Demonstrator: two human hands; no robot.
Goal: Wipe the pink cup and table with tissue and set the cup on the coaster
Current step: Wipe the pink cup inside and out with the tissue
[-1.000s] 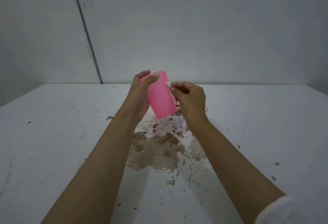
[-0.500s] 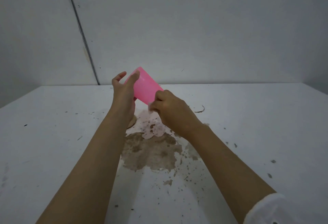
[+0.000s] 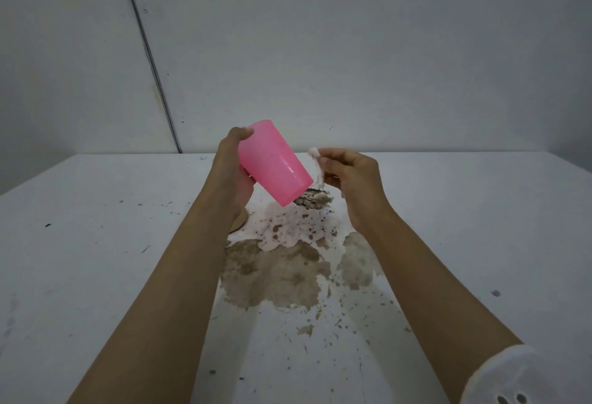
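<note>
Tilted pink cup (image 3: pixel 274 163) held in curled grip of left hand (image 3: pixel 234 176), wall exposed, likely for wiping; right hand (image 3: pixel 352 179) grip pinches tissue (image 3: pixel 315 160) just right, above stained desk (image 3: pixel 96 243).

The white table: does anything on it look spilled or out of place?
A brown spill stains the white table at its middle, with dark specks scattered around it. A dirty clump lies at its far edge. The pink plastic cup is tilted in the left hand, above the mess. The right hand pinches white tissue.
</note>
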